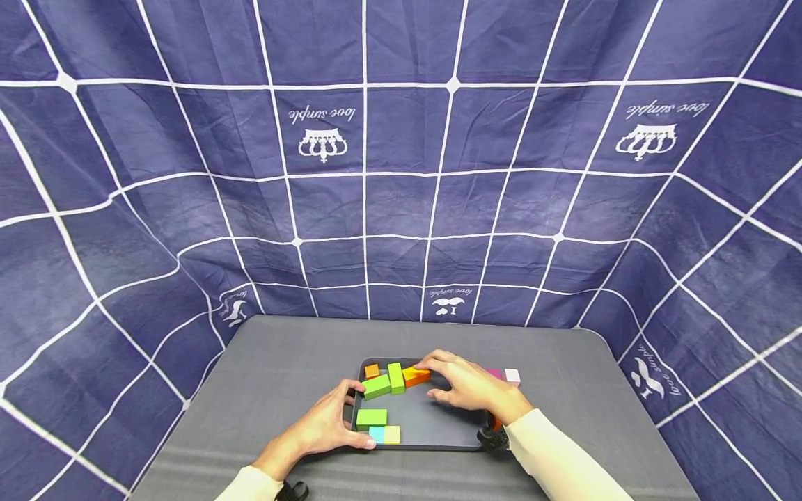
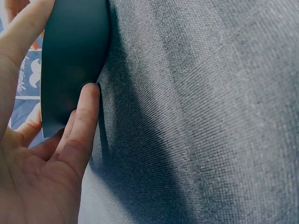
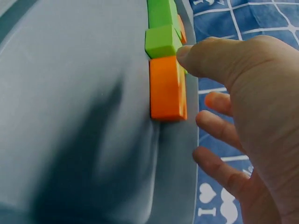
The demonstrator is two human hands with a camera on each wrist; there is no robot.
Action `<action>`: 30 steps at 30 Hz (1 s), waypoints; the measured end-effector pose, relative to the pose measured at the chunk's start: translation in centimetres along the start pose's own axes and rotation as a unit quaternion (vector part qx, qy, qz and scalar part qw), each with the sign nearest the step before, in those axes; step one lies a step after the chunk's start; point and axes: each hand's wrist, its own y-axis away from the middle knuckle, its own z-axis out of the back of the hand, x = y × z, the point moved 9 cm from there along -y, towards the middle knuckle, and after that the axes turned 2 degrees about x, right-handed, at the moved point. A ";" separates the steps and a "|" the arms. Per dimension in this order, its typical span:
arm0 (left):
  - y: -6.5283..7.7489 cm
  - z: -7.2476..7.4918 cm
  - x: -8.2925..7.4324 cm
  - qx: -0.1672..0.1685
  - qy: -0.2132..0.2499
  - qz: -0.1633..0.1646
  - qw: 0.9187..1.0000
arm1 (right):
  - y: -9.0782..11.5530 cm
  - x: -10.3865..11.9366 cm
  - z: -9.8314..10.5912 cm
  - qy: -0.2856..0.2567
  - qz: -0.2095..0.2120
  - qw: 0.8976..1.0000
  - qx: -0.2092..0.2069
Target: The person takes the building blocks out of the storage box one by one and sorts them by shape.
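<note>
A dark grey tray (image 1: 438,421) lies before me with coloured blocks in it. My left hand (image 1: 322,423) holds its left side, thumb at the near corner and fingers against the outer wall. At the far wall, my right hand (image 1: 465,384) reaches over an orange block (image 3: 164,88), one fingertip at its top edge beside a green block (image 3: 161,41). Its other fingers are spread loosely beyond the rim. Left of these sit another green block (image 1: 376,386) and a small orange cube (image 1: 372,371). A third green block (image 1: 372,419) lies near the left hand.
In the tray's near left corner are a blue cube (image 1: 376,434) and a yellow cube (image 1: 392,435). Beyond its right side are a white cube (image 1: 512,376) and a pink block (image 1: 495,373), partly hidden. A blue gridded cloth (image 1: 401,202) surrounds the grey table (image 1: 269,362).
</note>
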 end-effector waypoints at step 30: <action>0.1 -0.1 0.0 -0.003 -0.003 0.006 1.000 | -2.0 0.4 -2.2 -0.044 0.018 0.999 0.025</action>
